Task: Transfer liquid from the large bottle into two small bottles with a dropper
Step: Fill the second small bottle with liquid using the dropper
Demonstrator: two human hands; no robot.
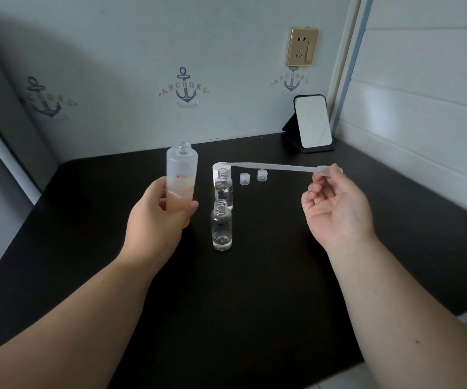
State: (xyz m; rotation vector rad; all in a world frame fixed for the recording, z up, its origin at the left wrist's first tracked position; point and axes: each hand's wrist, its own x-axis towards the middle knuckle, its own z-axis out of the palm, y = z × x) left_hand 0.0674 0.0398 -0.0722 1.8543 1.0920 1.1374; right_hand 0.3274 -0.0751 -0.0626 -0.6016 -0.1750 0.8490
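My left hand [156,217] grips the lower half of the large frosted bottle [182,169], which is uncapped, upright and partly filled with pale liquid. My right hand [336,203] pinches the bulb of a clear plastic dropper [277,167]. The dropper lies nearly level, its tip pointing left above the far small bottle [223,186]. The near small bottle [221,226] stands in front of it. Both small clear bottles are uncapped and stand on the black table [254,290] between my hands.
Two small clear caps [244,179] [262,175] lie right of the far small bottle. A white cap [216,172] stands behind that bottle. A small mirror on a black stand [312,123] sits at the table's back right corner, near the wall.
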